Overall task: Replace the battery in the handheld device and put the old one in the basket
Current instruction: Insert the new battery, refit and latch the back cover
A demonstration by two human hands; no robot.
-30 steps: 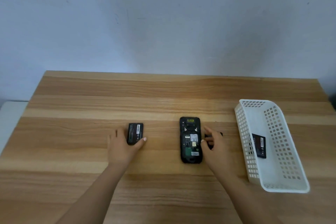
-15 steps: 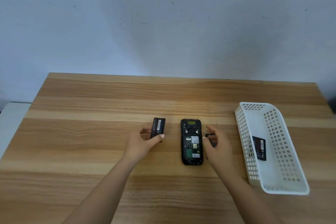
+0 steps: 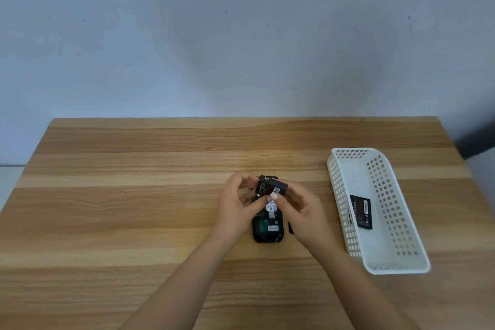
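Observation:
A black handheld device (image 3: 267, 225) lies face down on the wooden table (image 3: 134, 209) with its battery bay uncovered. Just above its upper end, both hands hold a black battery (image 3: 269, 186), tilted. My left hand (image 3: 235, 209) grips the battery from the left, thumb under its near edge. My right hand (image 3: 302, 209) grips it from the right. Another black battery (image 3: 361, 211) lies inside the white perforated basket (image 3: 396, 222) on the right.
A small black part (image 3: 290, 228), mostly hidden by my right hand, lies on the table just right of the device. A pale wall rises behind the table's far edge.
My left hand lifted the battery from the table's left side and carried it right, over the device. My right hand rose from beside the device and took hold of the battery too.

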